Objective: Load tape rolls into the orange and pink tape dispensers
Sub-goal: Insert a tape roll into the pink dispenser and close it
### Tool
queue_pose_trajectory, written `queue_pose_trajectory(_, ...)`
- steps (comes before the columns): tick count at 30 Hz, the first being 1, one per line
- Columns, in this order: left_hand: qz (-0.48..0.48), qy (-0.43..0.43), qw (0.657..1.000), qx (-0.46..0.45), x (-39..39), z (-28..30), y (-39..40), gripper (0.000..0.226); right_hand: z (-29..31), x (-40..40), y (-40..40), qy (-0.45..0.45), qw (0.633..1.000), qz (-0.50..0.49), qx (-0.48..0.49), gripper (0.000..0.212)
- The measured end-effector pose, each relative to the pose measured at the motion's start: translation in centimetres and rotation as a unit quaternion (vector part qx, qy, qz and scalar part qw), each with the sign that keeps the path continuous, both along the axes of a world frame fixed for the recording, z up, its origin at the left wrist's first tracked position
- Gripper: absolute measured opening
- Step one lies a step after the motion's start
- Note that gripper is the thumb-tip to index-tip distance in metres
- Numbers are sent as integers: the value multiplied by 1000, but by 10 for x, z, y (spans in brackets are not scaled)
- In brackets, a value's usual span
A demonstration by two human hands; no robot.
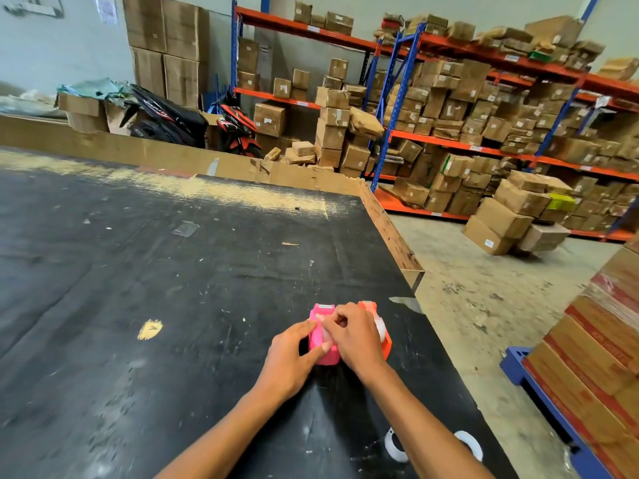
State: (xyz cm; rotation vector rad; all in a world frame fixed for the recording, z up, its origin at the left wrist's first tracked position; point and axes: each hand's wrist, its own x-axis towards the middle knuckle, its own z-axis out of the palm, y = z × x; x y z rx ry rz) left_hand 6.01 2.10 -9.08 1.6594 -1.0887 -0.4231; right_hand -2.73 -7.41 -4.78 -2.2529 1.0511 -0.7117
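A pink tape dispenser (325, 354) stands on the black table (155, 271) near its right edge. My left hand (290, 357) grips the dispenser's left side, thumb pressed on its flank. From above, my right hand (352, 337) covers it with fingertips pinching at the clear tape roll (323, 331) seated in it. Right beside it, touching, stands the orange tape dispenser (383, 337) with a clear tape roll (379, 327) in it, mostly hidden behind my right hand.
The table's right edge (394, 236) drops to a concrete floor. Two white ring-shaped objects (466, 444) lie near the table's front right corner. Stacked cartons on a blue pallet (553, 409) stand at right. Shelving full of boxes fills the background.
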Motion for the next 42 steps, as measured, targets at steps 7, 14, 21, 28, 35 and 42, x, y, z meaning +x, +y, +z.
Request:
queue_pose_trajectory(7,1,33,999,1,-2,4,3,42,7,-10,-10,-12,997,67,31,21)
queue_pose_trajectory(14,-10,35,999,2,-5,10,5,32,13,-6,-39,80,978,157,113,55)
queue_pose_trajectory(21,6,34,999,8,-7,9,5,34,22,0,-54,112,967,212,89,18)
queue_pose_trajectory(28,17,32,999,18,-5,3,3,48,33,11,-69,93,959,262,46,11)
queue_pose_trajectory(35,6,15,1000,22,-8,7,4,53,29,32,-92,96,959,264,44,10)
queue_pose_trajectory(42,12,-80,996,43,-5,8,3,43,26,46,-109,152,936,294,121,11)
